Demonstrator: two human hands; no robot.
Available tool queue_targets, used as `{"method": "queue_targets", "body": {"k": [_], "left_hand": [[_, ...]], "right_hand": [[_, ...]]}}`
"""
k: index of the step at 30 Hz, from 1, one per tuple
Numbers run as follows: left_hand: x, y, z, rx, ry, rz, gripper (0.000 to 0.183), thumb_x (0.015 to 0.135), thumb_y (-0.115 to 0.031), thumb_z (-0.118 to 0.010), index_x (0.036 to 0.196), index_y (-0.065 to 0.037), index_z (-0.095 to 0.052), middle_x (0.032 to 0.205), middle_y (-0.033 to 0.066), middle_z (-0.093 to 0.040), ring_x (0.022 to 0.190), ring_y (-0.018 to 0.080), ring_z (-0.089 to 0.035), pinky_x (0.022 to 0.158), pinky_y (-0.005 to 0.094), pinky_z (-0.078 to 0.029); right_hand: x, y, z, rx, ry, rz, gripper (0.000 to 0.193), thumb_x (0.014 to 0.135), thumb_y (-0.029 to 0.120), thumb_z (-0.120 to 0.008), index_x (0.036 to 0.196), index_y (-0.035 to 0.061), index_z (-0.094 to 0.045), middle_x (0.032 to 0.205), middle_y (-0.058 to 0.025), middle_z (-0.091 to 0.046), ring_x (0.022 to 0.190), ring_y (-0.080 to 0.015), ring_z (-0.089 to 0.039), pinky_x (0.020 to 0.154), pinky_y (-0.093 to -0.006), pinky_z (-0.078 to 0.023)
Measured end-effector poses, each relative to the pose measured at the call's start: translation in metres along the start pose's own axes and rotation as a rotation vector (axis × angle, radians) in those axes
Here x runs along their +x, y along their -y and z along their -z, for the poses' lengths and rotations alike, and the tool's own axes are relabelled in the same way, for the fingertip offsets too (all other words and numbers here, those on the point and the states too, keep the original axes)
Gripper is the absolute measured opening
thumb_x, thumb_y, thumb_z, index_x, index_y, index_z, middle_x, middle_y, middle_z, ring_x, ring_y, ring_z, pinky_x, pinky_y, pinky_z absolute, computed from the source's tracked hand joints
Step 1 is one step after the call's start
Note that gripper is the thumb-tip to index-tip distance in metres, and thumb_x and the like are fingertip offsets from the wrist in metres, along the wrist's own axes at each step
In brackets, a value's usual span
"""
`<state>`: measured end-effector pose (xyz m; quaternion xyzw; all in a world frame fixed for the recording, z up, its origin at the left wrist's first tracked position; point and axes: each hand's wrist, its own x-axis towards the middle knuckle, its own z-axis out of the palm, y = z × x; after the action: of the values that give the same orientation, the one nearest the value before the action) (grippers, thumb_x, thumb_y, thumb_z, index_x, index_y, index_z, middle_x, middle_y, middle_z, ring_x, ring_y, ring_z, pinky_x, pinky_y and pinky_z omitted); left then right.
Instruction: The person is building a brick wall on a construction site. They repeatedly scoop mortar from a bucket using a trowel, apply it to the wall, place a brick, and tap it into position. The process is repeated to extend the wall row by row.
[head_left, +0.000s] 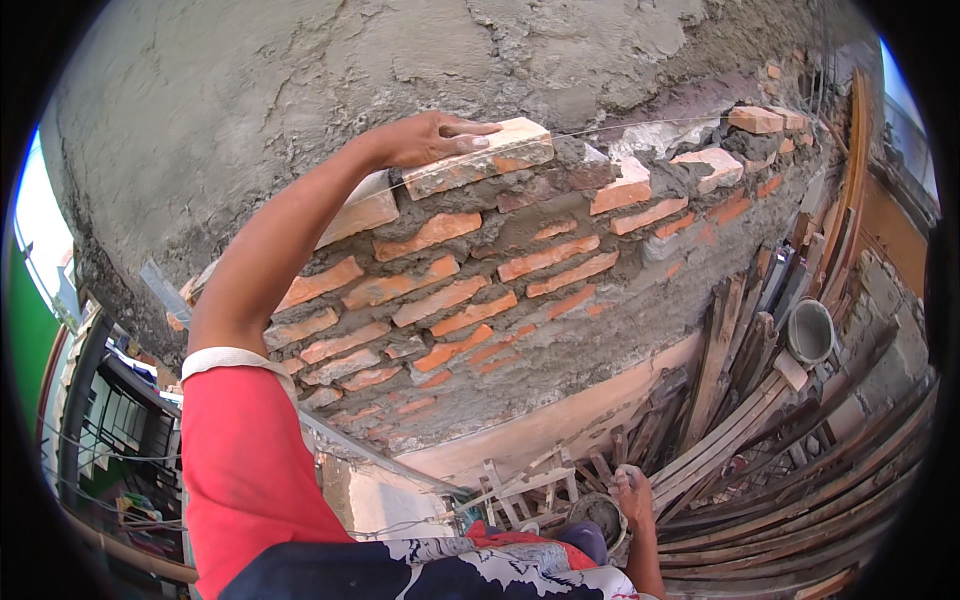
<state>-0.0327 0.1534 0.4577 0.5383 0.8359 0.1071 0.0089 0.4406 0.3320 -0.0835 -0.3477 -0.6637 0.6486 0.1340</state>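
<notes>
My left hand (435,140) reaches up to the top of a partly built brick wall. It rests over a pale orange brick (515,148), its thumb and a finger on the upper face; the other fingers are partly hidden. Grey mortar lies under that brick, and another brick (360,212) sits left of it behind my forearm. A thin string (640,122) runs along the top course. Low down on the right, my right hand (632,495) is closed beside a round container of grey mortar (600,515). What its fingers hold cannot be made out.
Behind the bricks rises a rough grey plastered wall (300,70). More bricks (755,120) lie along the top at right. Long timber planks (800,520) are stacked below right, near a grey bucket (810,332). A dark metal railing (110,420) stands at lower left.
</notes>
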Motion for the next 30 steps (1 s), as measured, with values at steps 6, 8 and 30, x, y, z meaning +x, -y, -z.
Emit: {"method": "queue_targets", "body": {"k": [6,8,30], "left_hand": [[0.005,0.001,-0.002,0.002,0.013,0.029,0.064,0.096,-0.071,-0.048,0.151,-0.04,-0.049,0.158,0.0074,-0.047,0.147,0.0389,-0.04,0.123,0.0608,-0.031],[0.001,-0.01,0.001,0.041,0.023,0.078,0.062,0.096,-0.071,-0.046,0.151,-0.041,-0.049,0.158,0.0068,-0.048,0.147,0.0388,-0.041,0.123,0.0605,-0.032],[0.007,-0.009,-0.004,0.046,0.047,0.162,0.061,0.098,-0.071,-0.043,0.153,-0.045,-0.044,0.159,0.0127,-0.045,0.149,0.0406,-0.037,0.124,0.0617,-0.03]], "right_hand": [[0.007,-0.015,-0.006,0.018,0.03,0.053,0.039,0.104,0.033,-0.061,0.126,0.0014,-0.062,0.097,-0.0094,-0.071,0.08,-0.018,-0.071,0.066,-0.0298,-0.057],[0.009,-0.016,-0.006,-0.028,0.049,0.085,0.039,0.104,0.034,-0.061,0.126,0.0013,-0.062,0.099,-0.0109,-0.071,0.078,-0.018,-0.071,0.066,-0.0294,-0.056],[0.014,-0.048,-0.009,-0.024,0.023,0.093,0.034,0.105,0.031,-0.061,0.123,0.0026,-0.063,0.097,-0.0089,-0.07,0.077,-0.0168,-0.069,0.065,-0.0289,-0.056]]}}
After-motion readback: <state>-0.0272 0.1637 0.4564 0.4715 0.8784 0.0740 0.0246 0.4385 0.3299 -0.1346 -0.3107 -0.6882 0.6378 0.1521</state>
